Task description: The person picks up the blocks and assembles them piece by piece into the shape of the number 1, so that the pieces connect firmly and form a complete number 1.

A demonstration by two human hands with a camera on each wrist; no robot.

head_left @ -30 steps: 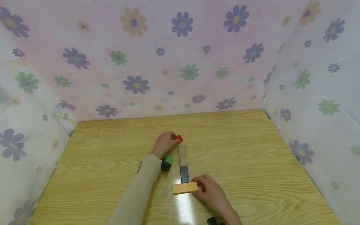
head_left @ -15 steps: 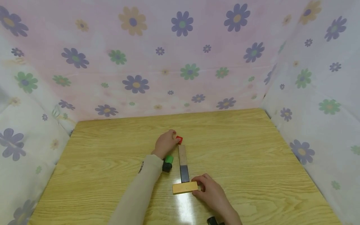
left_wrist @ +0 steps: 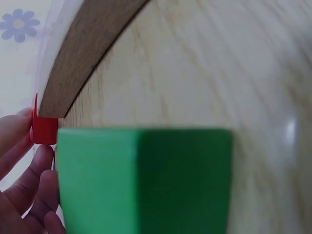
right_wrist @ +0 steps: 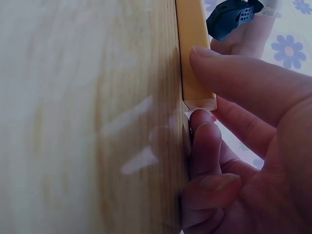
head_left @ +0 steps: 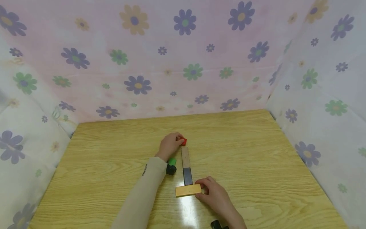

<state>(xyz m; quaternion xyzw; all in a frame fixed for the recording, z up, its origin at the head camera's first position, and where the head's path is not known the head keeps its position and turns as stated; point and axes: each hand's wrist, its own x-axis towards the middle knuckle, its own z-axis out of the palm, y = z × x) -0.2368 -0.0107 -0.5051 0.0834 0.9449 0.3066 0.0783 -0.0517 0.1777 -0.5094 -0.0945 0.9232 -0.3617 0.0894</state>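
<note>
With thumb and fingers my left hand (head_left: 168, 147) pinches a small red block (head_left: 184, 142) at the far end of a light wooden block (head_left: 185, 157). The left wrist view shows the red block (left_wrist: 45, 130) against the wooden block's end. Continuing that line toward me is a dark block (head_left: 187, 176). It meets a yellow block (head_left: 183, 190) lying crosswise. My right hand (head_left: 217, 197) grips the yellow block's right end, thumb on its near side. In the right wrist view the thumb lies on the yellow block (right_wrist: 192, 68).
A green block (head_left: 172, 162) lies left of the row, near my left wrist, and looms large in the left wrist view. Black wrist devices (head_left: 171, 170) sit at both wrists. Flower-printed cloth (head_left: 183, 79) encloses the back and sides of the wooden table (head_left: 243, 152).
The red block has shifted slightly right and turned, now standing squarer to the wooden block's end. My left fingers moved along with it. The right hand and yellow block stay put.
</note>
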